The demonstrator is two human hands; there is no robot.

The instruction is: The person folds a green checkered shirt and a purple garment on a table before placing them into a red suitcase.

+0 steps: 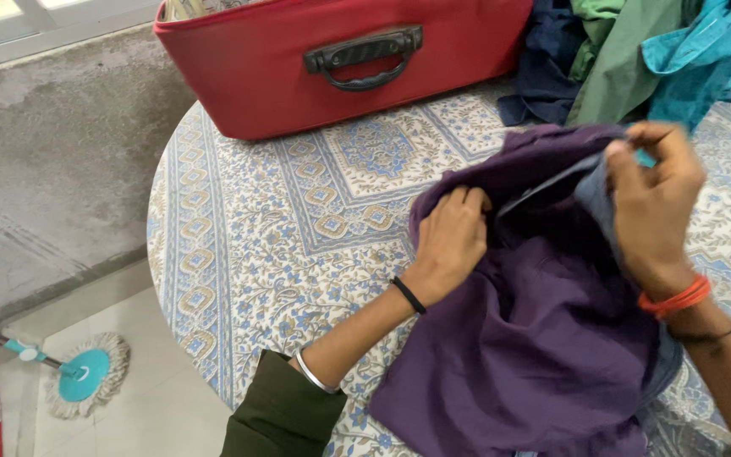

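Where both hands grip it: purple garment (535, 338), soft, light, floppy; left hand (450, 241) clenched on fold, right hand (653, 203) pinching collar edge; patterned table (281, 228).

Round table (239, 254) under blue-patterned cloth. Grey stained concrete wall (52, 161) at left, window frame (35, 25) above. Pale tiled floor (154, 406) with teal mop (82, 374). Daylight.

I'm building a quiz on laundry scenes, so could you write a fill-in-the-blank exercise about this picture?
1. Both hands grip a ____ garment.
2. The suitcase on the table is ____.
3. The right hand has an ____ band at its wrist.
4. On the floor lies a ____ with a teal head.

Missing words: purple; red; orange; mop
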